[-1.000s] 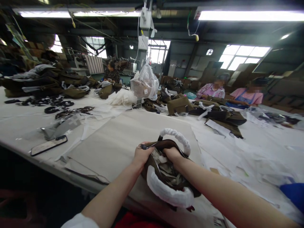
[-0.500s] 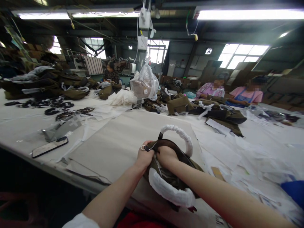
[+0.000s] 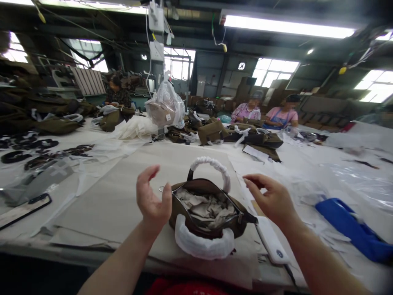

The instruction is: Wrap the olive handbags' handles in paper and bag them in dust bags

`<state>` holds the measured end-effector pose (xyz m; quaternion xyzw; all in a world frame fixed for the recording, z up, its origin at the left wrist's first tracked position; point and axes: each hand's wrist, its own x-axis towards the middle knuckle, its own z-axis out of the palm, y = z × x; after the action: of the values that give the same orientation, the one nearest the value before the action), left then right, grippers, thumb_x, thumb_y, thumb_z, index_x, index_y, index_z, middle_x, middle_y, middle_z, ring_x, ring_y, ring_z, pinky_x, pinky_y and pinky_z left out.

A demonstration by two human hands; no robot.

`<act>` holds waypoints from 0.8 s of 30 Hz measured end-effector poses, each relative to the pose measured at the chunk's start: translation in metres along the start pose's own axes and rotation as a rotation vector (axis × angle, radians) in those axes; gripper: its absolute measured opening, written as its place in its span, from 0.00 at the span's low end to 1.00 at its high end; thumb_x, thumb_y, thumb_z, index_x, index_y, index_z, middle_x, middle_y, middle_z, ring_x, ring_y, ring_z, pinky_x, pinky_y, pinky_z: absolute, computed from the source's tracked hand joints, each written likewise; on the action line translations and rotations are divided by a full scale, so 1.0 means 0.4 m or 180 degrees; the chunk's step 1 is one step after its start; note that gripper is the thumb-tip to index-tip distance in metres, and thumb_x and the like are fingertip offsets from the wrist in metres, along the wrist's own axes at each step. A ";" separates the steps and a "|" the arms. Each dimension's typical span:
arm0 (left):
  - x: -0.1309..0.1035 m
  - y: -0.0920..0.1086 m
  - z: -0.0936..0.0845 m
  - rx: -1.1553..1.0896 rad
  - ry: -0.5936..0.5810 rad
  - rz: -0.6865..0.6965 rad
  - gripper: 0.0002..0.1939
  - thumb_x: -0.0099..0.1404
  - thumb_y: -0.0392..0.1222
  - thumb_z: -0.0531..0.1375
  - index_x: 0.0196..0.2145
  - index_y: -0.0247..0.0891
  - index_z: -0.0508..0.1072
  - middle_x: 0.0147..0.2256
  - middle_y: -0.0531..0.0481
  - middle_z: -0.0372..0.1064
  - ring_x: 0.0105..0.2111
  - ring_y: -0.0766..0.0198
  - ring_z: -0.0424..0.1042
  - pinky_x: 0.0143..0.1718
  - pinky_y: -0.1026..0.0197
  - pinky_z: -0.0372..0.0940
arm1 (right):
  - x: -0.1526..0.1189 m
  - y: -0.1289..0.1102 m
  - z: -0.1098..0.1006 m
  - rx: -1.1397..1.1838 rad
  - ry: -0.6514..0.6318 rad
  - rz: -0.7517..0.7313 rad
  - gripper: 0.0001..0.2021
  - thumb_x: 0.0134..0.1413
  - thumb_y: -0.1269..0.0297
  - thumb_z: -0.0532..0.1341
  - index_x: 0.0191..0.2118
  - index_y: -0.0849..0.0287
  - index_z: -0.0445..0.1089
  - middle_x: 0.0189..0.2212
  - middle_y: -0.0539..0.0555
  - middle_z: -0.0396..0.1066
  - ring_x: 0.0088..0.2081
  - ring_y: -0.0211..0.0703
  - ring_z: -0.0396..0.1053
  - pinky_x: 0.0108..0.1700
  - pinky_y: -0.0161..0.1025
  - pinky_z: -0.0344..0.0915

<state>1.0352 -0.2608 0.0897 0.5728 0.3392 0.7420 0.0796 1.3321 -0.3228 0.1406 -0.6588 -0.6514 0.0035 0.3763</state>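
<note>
An olive-brown handbag (image 3: 196,224) stands unzipped in front of me, crumpled paper (image 3: 210,208) filling its inside. Both its handles are wrapped in white material, the far handle (image 3: 211,163) upright and the near handle (image 3: 204,248) hanging over the front. My left hand (image 3: 153,196) is raised just left of the bag, fingers apart and curved, holding nothing. On the other side, my right hand (image 3: 268,196) hovers clear of the bag with its thumb and fingers loosely bent and nothing between them.
A white device (image 3: 272,241) with a cord lies right of the bag, and a blue object (image 3: 353,229) beyond it. A phone (image 3: 26,211) lies at far left. Olive bags (image 3: 211,132) and a hanging plastic bag (image 3: 166,108) are behind. People sit across the table.
Both hands have come off the bag and moved apart, one to each side. The bag's opening and paper now show. The view has turned right, bringing in the white device.
</note>
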 end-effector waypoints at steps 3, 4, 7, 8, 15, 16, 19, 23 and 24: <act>0.051 0.084 0.060 -0.0151 -0.1985 -0.0252 0.08 0.64 0.40 0.58 0.38 0.39 0.76 0.33 0.50 0.75 0.33 0.63 0.73 0.37 0.63 0.67 | -0.059 0.100 -0.014 -0.0412 -0.0262 0.0652 0.20 0.54 0.46 0.58 0.43 0.56 0.75 0.27 0.53 0.74 0.30 0.45 0.69 0.35 0.41 0.63; 0.058 0.103 0.090 -0.0221 -0.2794 -0.0328 0.08 0.64 0.40 0.57 0.35 0.38 0.77 0.30 0.51 0.75 0.30 0.65 0.72 0.34 0.65 0.66 | -0.081 0.121 -0.004 -0.0412 -0.0513 0.0815 0.22 0.54 0.45 0.57 0.43 0.57 0.75 0.26 0.52 0.73 0.29 0.46 0.69 0.35 0.41 0.62; 0.038 0.135 0.187 -0.0402 -0.4659 -0.0148 0.10 0.65 0.41 0.57 0.32 0.39 0.79 0.27 0.52 0.76 0.27 0.67 0.72 0.30 0.68 0.62 | -0.147 0.144 0.047 0.0433 -0.1041 0.1114 0.26 0.57 0.42 0.53 0.45 0.60 0.74 0.25 0.53 0.72 0.28 0.45 0.69 0.32 0.40 0.63; 0.020 0.141 0.217 -0.0336 -0.4997 0.0046 0.11 0.64 0.43 0.58 0.31 0.39 0.79 0.27 0.52 0.76 0.27 0.66 0.72 0.29 0.67 0.62 | -0.165 0.143 0.066 0.0843 -0.1088 0.1177 0.27 0.57 0.42 0.53 0.46 0.61 0.73 0.24 0.52 0.71 0.26 0.44 0.69 0.30 0.39 0.63; -0.113 0.168 0.335 0.1285 -0.5149 0.1439 0.21 0.56 0.59 0.63 0.24 0.36 0.77 0.23 0.41 0.74 0.23 0.53 0.73 0.22 0.60 0.60 | -0.211 0.131 0.123 0.2308 -0.0614 0.1503 0.29 0.53 0.41 0.58 0.48 0.64 0.68 0.15 0.43 0.57 0.18 0.35 0.54 0.21 0.33 0.50; -0.117 0.169 0.339 0.1261 -0.5178 0.1556 0.20 0.59 0.57 0.61 0.25 0.36 0.77 0.23 0.40 0.75 0.24 0.53 0.74 0.22 0.60 0.60 | -0.211 0.131 0.120 0.2359 -0.0596 0.1543 0.29 0.52 0.41 0.59 0.48 0.64 0.68 0.15 0.42 0.56 0.18 0.34 0.53 0.21 0.33 0.49; -0.109 0.170 0.338 0.1049 -0.5205 0.1874 0.16 0.63 0.47 0.56 0.25 0.36 0.77 0.25 0.39 0.75 0.24 0.53 0.74 0.22 0.59 0.61 | -0.212 0.134 0.112 0.2417 -0.0650 0.1571 0.29 0.52 0.42 0.59 0.49 0.63 0.68 0.16 0.43 0.57 0.18 0.34 0.52 0.21 0.33 0.47; -0.088 0.187 0.327 0.1024 -0.5123 0.1897 0.13 0.60 0.40 0.55 0.25 0.34 0.77 0.25 0.39 0.75 0.23 0.54 0.73 0.24 0.58 0.62 | -0.221 0.148 0.124 0.2442 -0.0715 0.1448 0.27 0.56 0.44 0.57 0.52 0.60 0.67 0.18 0.44 0.58 0.19 0.35 0.52 0.22 0.33 0.47; -0.085 0.192 0.326 0.1053 -0.5096 0.1710 0.14 0.61 0.41 0.55 0.26 0.35 0.78 0.25 0.40 0.75 0.23 0.55 0.72 0.24 0.59 0.62 | -0.223 0.151 0.128 0.2457 -0.0739 0.1408 0.26 0.57 0.45 0.57 0.53 0.59 0.67 0.19 0.44 0.59 0.19 0.35 0.53 0.22 0.33 0.48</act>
<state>1.1850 -0.2827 0.1231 0.9887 0.1377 0.0493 0.0321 1.3450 -0.3665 0.0304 -0.5889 -0.4841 0.3999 0.5089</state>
